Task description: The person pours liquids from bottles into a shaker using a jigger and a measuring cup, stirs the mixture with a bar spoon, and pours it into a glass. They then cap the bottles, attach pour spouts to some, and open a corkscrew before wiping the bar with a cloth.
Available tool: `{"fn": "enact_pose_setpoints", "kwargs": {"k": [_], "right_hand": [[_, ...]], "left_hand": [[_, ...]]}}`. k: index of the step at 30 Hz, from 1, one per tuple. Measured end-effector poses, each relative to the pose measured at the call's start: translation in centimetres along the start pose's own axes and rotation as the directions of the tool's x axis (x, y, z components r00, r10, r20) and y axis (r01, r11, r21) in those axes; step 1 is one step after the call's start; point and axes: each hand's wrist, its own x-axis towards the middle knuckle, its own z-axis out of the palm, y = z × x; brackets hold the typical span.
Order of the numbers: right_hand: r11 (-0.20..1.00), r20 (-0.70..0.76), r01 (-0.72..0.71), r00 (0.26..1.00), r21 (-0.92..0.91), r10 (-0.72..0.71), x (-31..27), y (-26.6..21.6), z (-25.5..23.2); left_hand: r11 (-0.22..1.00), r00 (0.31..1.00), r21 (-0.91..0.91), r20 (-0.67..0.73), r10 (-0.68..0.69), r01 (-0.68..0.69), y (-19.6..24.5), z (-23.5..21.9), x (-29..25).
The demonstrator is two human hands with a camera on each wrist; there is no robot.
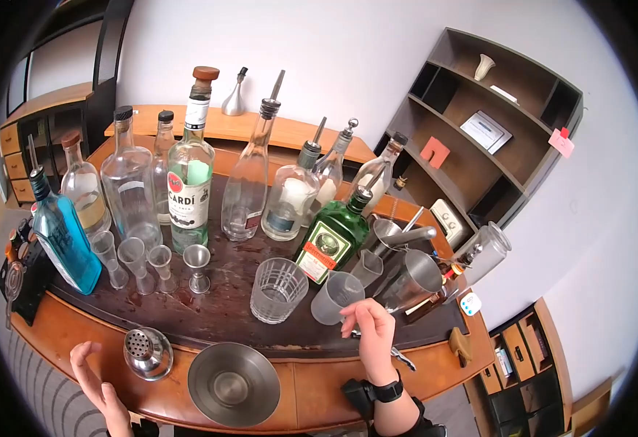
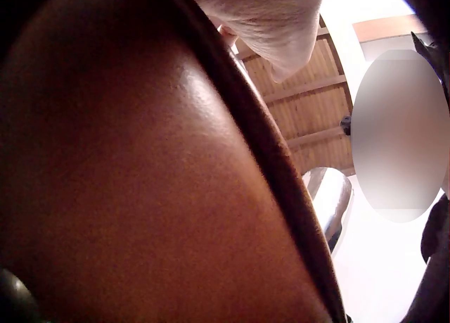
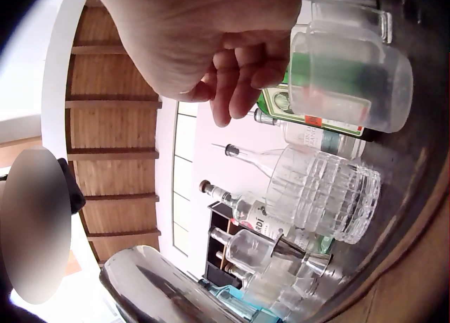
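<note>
My right hand [image 1: 376,339] hovers at the near side of a frosted glass [image 1: 331,297], fingers loosely bent and holding nothing. In the right wrist view the hand [image 3: 211,38] hangs beside that glass [image 3: 390,91], with a cut glass [image 3: 327,193] close by. At the lower left my left hand [image 1: 100,390] is empty, fingers relaxed, just left of a metal strainer top [image 1: 151,355]. A wide metal tin [image 1: 202,382] stands between the hands on the leather-coloured edge. Only part of the left hand [image 2: 271,20] shows in the left wrist view.
Several bottles, including a blue one [image 1: 71,244], a white-labelled one [image 1: 188,197] and a green one [image 1: 333,237], stand behind the glasses. A metal jigger [image 1: 197,269] and small glasses are at left centre. Metal tins [image 1: 414,280] and bar tools crowd the right. Shelves [image 1: 505,102] stand beyond.
</note>
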Motion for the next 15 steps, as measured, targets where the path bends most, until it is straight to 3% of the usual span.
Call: {"fn": "enact_pose_setpoints", "kwargs": {"k": [5,7,10,11,15], "right_hand": [[1.0,0.007,0.001,1.0,0.03,-0.001,-0.1,0.3,-0.3],[0.998,0.024,-0.014,1.0,0.059,0.012,-0.1,0.3,-0.4],[0.998,0.03,0.003,1.0,0.056,-0.005,-0.2,0.3,-0.5],[0.999,0.04,0.011,0.999,0.041,-0.012,-0.3,0.1,-0.6],[0.998,0.054,0.001,0.999,0.069,-0.005,-0.4,-0.1,-0.5]], "left_hand": [[0.996,0.995,0.092,0.1,0.008,-0.017,1.5,-0.1,0.7],[0.96,0.97,0.247,0.23,0.074,-0.132,2.2,0.0,1.1],[0.944,0.951,0.278,0.295,0.095,-0.18,3.0,0.7,1.6],[0.956,0.958,0.263,0.281,0.051,-0.128,4.2,1.3,1.8],[0.939,0.937,0.269,0.328,0.119,-0.213,3.7,1.5,1.9]]}}
